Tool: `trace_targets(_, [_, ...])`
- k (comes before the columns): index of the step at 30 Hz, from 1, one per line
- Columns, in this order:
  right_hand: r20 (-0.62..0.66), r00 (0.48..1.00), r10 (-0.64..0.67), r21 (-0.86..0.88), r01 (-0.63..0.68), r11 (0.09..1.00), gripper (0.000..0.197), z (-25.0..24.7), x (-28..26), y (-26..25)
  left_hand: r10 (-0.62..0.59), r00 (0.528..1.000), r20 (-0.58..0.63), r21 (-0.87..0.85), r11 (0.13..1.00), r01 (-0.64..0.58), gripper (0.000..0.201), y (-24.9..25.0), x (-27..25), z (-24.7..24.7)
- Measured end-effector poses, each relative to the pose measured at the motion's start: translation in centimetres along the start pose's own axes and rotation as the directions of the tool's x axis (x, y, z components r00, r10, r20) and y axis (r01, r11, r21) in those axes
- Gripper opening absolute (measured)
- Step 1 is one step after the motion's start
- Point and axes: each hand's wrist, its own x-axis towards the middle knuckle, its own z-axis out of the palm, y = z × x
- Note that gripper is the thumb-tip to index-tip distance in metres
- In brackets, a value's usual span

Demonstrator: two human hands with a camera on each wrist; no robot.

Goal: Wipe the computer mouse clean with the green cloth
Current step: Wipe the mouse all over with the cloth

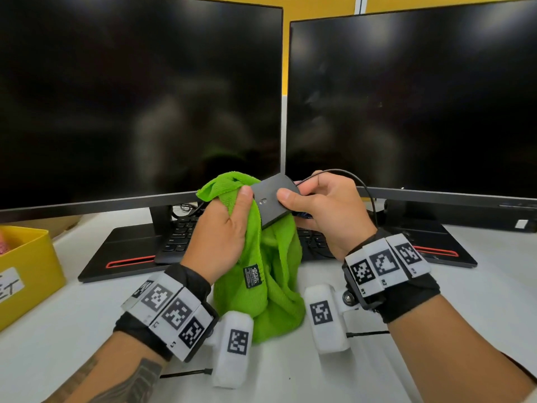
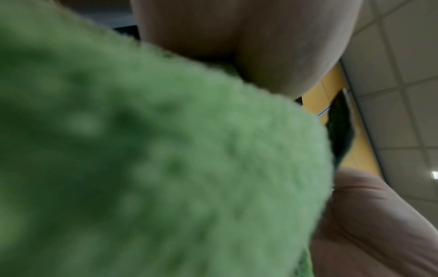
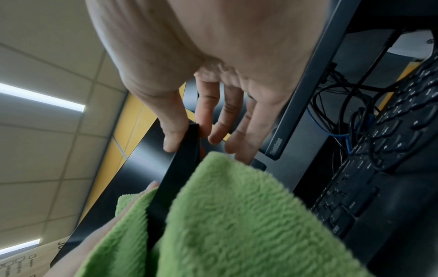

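A: Where is the mouse [image 1: 273, 200]?

B: Lifted above the table [image 1: 453, 298], in front of the monitors, underside toward the person. The right hand [image 1: 325, 210] pinches its right end; the left hand [image 1: 223, 228] grips the cloth [image 1: 273, 289] against its left edge.

A: How far along?

B: Mid-wipe, it seems. The cloth wraps the left side and back; the bare underside looks unfinished. Whether the top is clean cannot be told.
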Motion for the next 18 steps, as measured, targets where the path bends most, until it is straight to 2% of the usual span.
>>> trace_targets(3, [-0.002,1.0,0.004,-0.026,-0.005,1.0,0.03,0.1,0.0,0.1,-0.07,0.994,-0.084,0.102,0.992,0.079,0.065,0.6,-0.1,0.1])
trace_targets(7, [-0.003,1.0,-0.012,-0.033,0.011,0.999,0.011,-0.5,0.1,0.0,-0.175,0.976,-0.127,0.137,0.972,0.192,0.068,0.7,-0.2,-0.2])
trace_targets(10, [0.04,0.999,0.006,0.054,-0.009,0.999,0.012,-0.8,-0.1,-0.2,-0.194,0.97,-0.146,0.05,0.978,0.203,0.065,0.0,0.0,-0.4])
trace_targets(14, [0.034,0.999,0.004,0.071,-0.006,0.997,0.012,-0.8,0.0,-0.4,-0.247,0.947,-0.205,-0.087,0.968,0.234,0.061,1.2,-0.1,-0.2])
trace_targets(18, [0.004,1.0,0.005,0.09,-0.006,0.996,0.016,-1.2,0.2,-0.4,-0.315,0.94,-0.134,-0.129,0.946,0.299,0.068,1.4,0.0,-0.1])
